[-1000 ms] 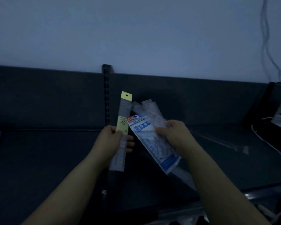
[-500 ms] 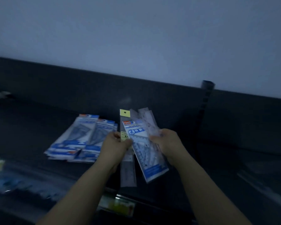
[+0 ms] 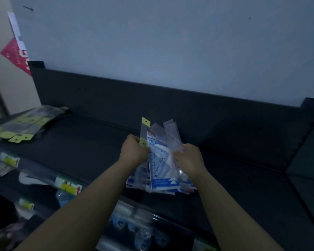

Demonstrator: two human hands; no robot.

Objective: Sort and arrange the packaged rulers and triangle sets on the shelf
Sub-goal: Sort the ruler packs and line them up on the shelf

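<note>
dark shelving fills the dim scene. nearest, under the front edge of the top shelf [image 3: 83,153], the lower tiers hold blurred goods that cannot be made out, and yellow price labels [image 3: 69,187] sit along the front rail. two bare forearms reach up from the bottom edge and meet over the middle of the shelf.

the left hand [image 3: 134,151] has its fingers curled round a narrow ruler packet [image 3: 145,131], which stands nearly upright with its yellow hang tab at the top. just beside it, the right hand [image 3: 190,158] clasps the right edge of a fanned bundle. a blue and white triangle set [image 3: 161,171] is at the front of the bundle, and clear packets [image 3: 170,131] spread out behind it. the ruler packet touches the bundle's left side, so both hands hold one loose fan above the shelf.

beneath the fan, a flat pile of blue packets [image 3: 132,182] lies on the shelf close to the front edge.

farther back at the far left, well apart from the hands, a heap of yellow-tabbed packets [image 3: 25,124] lies on the shelf. behind everything runs a dark back panel [image 3: 170,109], then a pale wall [image 3: 170,42] with a red sign [image 3: 16,55] at its left edge.
</note>
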